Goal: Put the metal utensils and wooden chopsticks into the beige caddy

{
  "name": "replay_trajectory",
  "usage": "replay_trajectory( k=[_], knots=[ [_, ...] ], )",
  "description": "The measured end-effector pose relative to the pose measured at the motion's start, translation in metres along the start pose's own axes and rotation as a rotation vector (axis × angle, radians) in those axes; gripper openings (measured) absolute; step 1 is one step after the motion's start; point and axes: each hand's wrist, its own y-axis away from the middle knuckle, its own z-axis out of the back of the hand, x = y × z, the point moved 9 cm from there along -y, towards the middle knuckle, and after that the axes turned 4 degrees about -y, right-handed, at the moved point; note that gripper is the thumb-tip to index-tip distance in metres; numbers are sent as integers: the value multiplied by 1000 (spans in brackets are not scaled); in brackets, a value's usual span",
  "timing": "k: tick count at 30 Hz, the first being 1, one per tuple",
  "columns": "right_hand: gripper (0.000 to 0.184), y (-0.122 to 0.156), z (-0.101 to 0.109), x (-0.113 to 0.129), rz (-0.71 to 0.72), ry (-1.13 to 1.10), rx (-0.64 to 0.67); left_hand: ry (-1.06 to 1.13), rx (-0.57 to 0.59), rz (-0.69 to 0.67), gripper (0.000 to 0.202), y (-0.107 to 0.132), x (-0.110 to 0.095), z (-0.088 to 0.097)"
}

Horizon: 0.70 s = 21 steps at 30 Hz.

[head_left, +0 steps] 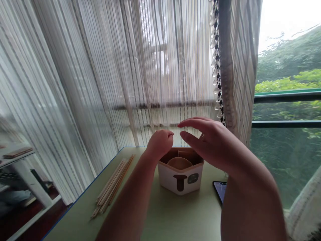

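Two hands over a divided box

The right grip (204,140) is spread, its thumb and fingers standing apart in a loose C that faces the left of the frame. The left grip (160,144) is curled, fingers folded inward; whether it pinches something cannot be told.

Just beneath them, at the centre of the lower half of the frame, stands the box (166,178), upright, white outside with a brown rim and inside. A rounded brown partition (180,163) shows near its front, and straight dividers (179,153) part the space behind. The front wall bears a brown T-shaped mark (180,182) and a dark oval label (193,178). Both hands overlap the box in view; contact with it is unclear.

The left forearm rises from the bottom edge, the right from the lower right, bent at the wrist. The hands are near each other but apart.

Left of the box, a loose bundle of thin wooden sticks (114,187) lies slanted on the pale green surface (170,217). To the right, a phone (220,189) is partly covered by the right forearm. A striped curtain (120,67) hangs behind.
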Motion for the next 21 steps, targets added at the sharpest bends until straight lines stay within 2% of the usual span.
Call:
replay_trajectory(
  k=[3,5,7,9,12,15,18,21],
  knots=[
    [24,0,-5,8,23,-52,28,158,-152,85,29,16,30,28],
    [24,0,-10,14,45,-115,67,221,-280,141,28,34,62,38],
    [24,-1,-19,21,59,-195,119,228,-423,214,27,58,102,42],
    [24,-3,-31,28,67,-295,176,225,-499,312,26,82,146,35],
    [25,-6,-57,41,74,-472,313,311,-476,413,25,106,204,14],
    [26,-9,-87,49,45,-606,446,454,-447,511,26,115,243,-3],
    [26,-11,-109,52,22,-640,474,414,-383,604,27,117,260,-11],
    [24,-12,-127,54,10,-555,449,318,-254,669,29,118,260,-16]
  ],
)
